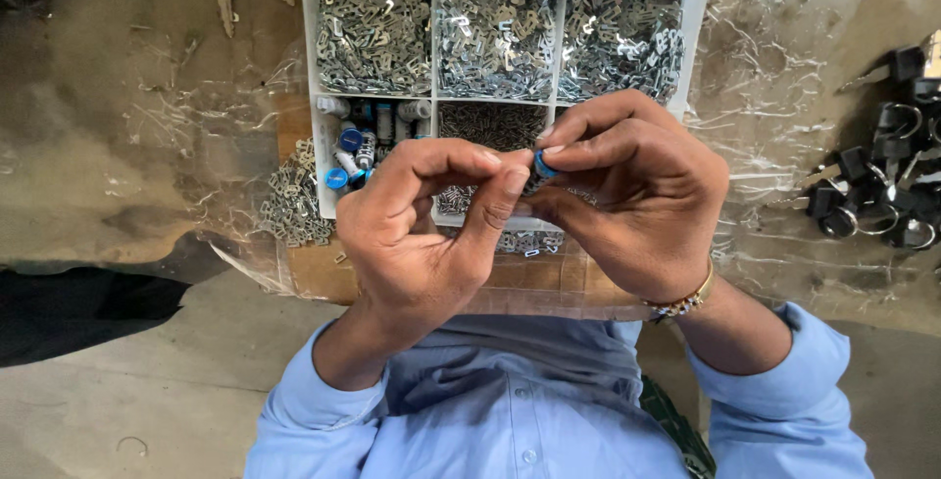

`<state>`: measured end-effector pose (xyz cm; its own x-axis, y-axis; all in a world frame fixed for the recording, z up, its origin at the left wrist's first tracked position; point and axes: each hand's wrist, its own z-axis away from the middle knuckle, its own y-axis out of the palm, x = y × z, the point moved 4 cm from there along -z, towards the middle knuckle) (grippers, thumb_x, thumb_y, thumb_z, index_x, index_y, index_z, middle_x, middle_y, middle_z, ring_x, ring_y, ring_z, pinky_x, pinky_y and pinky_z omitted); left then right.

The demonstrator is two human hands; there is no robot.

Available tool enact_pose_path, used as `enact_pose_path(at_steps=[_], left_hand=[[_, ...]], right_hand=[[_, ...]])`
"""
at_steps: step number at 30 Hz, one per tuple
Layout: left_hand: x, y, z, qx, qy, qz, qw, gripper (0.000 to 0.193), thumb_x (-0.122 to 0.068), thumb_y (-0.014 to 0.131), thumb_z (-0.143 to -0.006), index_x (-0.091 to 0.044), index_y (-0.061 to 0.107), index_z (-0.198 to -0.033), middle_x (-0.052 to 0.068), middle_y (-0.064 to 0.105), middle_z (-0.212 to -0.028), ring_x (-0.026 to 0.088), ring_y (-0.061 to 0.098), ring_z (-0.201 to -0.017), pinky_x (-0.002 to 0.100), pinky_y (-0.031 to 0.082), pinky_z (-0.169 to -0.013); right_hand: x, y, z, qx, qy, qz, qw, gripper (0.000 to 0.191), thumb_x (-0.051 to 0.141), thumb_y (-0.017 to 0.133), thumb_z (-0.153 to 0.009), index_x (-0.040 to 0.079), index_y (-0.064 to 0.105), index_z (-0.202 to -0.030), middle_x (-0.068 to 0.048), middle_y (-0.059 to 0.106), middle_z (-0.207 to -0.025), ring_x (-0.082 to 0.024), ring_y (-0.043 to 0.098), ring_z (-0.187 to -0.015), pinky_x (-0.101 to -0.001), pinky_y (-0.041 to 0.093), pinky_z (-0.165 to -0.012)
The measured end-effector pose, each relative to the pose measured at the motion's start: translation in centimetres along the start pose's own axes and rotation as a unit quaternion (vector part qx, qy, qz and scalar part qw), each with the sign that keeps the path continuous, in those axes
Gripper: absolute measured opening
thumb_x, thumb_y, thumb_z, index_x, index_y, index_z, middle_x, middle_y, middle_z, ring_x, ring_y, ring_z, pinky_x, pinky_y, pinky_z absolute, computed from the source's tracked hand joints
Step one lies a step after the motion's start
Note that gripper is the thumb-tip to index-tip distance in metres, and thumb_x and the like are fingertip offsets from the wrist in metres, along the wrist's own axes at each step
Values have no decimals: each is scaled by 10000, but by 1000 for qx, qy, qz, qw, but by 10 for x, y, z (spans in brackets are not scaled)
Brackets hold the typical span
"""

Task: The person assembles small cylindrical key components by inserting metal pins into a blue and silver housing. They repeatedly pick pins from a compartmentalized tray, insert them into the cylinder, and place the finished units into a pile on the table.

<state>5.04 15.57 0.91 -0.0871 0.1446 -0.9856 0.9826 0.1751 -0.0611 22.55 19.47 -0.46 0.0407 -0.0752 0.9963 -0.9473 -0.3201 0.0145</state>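
While the right hand [637, 195] pinches a small blue-capped cylinder [545, 165] between thumb and curled fingers, the left hand [431, 234] meets it fingertip to fingertip, half-closed; whether it grips anything is unclear. Behind them, a white compartment tray [314, 67] is partly hidden, its top edge cut off.

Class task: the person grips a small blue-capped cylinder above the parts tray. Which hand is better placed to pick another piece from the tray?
Probably the left hand: the right hand pinches the blue-capped cylinder, and the cylinder compartment lies beside the left.
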Motion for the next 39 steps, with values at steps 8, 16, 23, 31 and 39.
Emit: enact_pose_path(at_steps=[8,16,23,31,39], left_hand=[[-6,4,-1,-8,48,-92,995,152,-1,789,-999,1,641,-1031,94,728,-956,126,763,-861,211,617,-760],[-29,-4,-23,77,136,-348,924,127,-79,779,-933,-44,707,-1032,71,712,-1000,279,639,-931,385,499,-835],[-11,-3,-18,124,111,-395,903,97,-135,797,-974,-90,722,-1015,8,658,-1010,267,530,-973,389,437,-831],[-15,-4,-20,109,126,-322,932,133,-102,812,-937,-58,710,-1009,41,699,-988,283,568,-915,391,459,-805],[-15,-8,-14,77,86,-194,974,97,-106,777,-1035,-59,708,-1085,35,729,-1029,220,639,-959,309,517,-858]], right_hand=[[2,0,-1,-14,-6,66,998,261,-65,899,-835,-34,689,-987,-122,654,-1109,-90,663,-923,-198,598,-803],[-2,-2,-2,-27,40,-11,999,318,-145,808,-908,-40,669,-1174,-130,642,-1312,-123,694,-1102,-219,649,-924],[-3,-2,-1,-21,41,-13,999,366,-187,809,-902,-58,658,-1209,-135,626,-1303,-126,677,-1140,-217,630,-968],[-4,-4,-1,-27,52,-36,998,383,-183,793,-909,-31,669,-1238,-120,619,-1303,-110,661,-1150,-213,623,-963],[-4,-2,0,-5,38,-12,999,318,-185,793,-906,-45,670,-1164,-137,627,-1287,-138,668,-1172,-230,625,-976]])
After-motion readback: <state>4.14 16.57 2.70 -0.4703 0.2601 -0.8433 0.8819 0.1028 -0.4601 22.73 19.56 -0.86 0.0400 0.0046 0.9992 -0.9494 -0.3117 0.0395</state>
